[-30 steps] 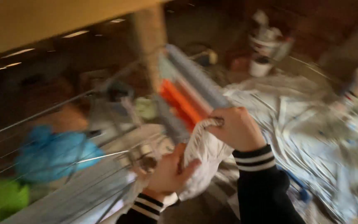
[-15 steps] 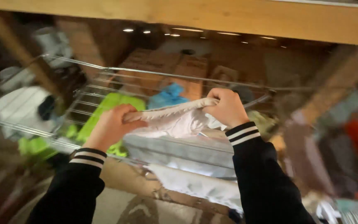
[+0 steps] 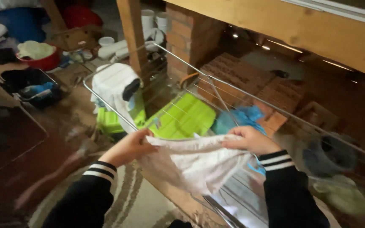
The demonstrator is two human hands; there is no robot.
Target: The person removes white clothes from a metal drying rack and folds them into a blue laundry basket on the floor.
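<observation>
The wire drying rack (image 3: pixel 216 84) spreads out beyond the hands, lime-green (image 3: pixel 182 120) and blue (image 3: pixel 241 118) laundry already draped on it. The pale cloth (image 3: pixel 195 162) stretches sideways, left hand (image 3: pixel 127 147) and right hand (image 3: pixel 252 140) each pinching a top corner, right nearer the rails. No labels readable.

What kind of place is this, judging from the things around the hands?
Probably an attic or loft used for drying laundry: a slanted wooden beam, a brick chimney, and a wire drying rack where both hands spread a white cloth.
</observation>
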